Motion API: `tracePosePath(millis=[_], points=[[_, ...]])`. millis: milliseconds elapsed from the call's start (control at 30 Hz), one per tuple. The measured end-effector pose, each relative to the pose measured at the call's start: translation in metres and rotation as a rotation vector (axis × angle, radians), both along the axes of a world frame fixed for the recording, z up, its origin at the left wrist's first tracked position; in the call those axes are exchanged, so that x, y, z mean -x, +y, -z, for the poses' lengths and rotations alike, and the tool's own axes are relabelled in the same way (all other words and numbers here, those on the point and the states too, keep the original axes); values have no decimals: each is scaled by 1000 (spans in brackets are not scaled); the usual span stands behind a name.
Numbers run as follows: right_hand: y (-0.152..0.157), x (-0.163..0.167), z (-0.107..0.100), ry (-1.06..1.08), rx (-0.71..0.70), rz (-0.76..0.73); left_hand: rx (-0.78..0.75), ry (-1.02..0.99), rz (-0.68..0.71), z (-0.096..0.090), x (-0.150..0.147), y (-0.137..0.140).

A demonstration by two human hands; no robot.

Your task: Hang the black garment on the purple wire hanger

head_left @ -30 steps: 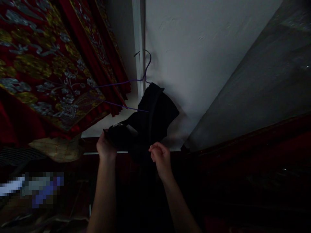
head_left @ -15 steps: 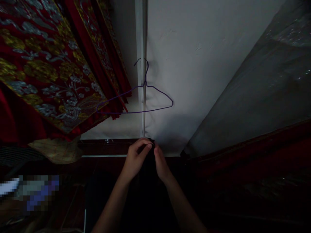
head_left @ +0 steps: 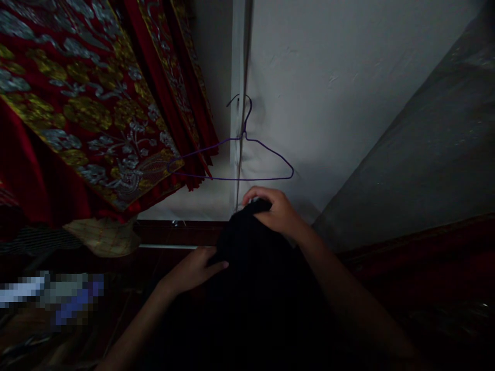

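Black cloth: a soft, dark black piece of fabric (head_left: 247,247) hangs in front of the person, bunched at its upper end between the two hands and sinking into deep shadow below, where I can't make out its lower edge.
Right hand: the person's right hand (head_left: 274,208) is the higher of the two, grasping the gathered top of the fabric, fingers curled over its far side and thumb on the near side.
Left hand: the left hand (head_left: 199,265) sits lower, pinching the fabric's left edge, thumb lying along it.
Hanger: a thin purple wire clothes hanger (head_left: 244,134) hangs bare just above the right hand, apart from the fabric, its hook at a narrow pale upright strip (head_left: 237,51).
Wall: a pale grey-white wall (head_left: 328,77) stands behind, faintly marked.
Red drapery: on the left hangs a heavy red textile (head_left: 88,103) embroidered with gold and silver flowers; the hanger's left end overlaps it from where I stand.
Below the drapery: a yellowish checked cloth (head_left: 108,238) bulges out under the red hem.
Right side: a large dull grey sheet (head_left: 406,170) slants down, with a dark red band (head_left: 425,257) beneath it.
Lower left: a patch is pixelated, its contents unreadable.
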State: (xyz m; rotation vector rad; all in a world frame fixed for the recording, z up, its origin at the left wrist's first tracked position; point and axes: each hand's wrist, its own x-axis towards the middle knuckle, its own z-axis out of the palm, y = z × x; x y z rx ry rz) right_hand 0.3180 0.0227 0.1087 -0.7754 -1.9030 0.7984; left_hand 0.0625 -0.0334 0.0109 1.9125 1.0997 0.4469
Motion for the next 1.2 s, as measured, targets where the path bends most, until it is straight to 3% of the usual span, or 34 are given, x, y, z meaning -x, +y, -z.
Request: tracePosePath(millis=[67, 133, 233, 300, 433, 567, 700, 867, 1067, 1200], points=[[28, -2, -3, 134, -147, 209, -40, 28, -80, -5, 14, 0], [58, 1, 7, 266, -138, 372, -79, 16, -124, -15, 27, 1], [91, 8, 33, 245, 183, 405, -161, 19, -186, -34, 43, 0], [98, 5, 50, 181, 297, 357, -197, 53, -216, -42, 53, 0], [85, -27, 59, 114, 291, 292, -294, 78, -300, -44, 70, 4], [61, -70, 39, -54, 171, 264, -383, 1, -380, -48, 77, 20], [46, -89, 17, -135, 94, 303, -524, 18, -300, -70, 64, 50], [34, -88, 8, -203, 55, 354, -702, -6, -291, -104, 42, 77], [30, -95, 3, -324, -74, 376, -733, 66, -246, -110, 54, 63], [33, -91, 4, -333, -36, 354, -705, 105, -266, -116, 61, 51]])
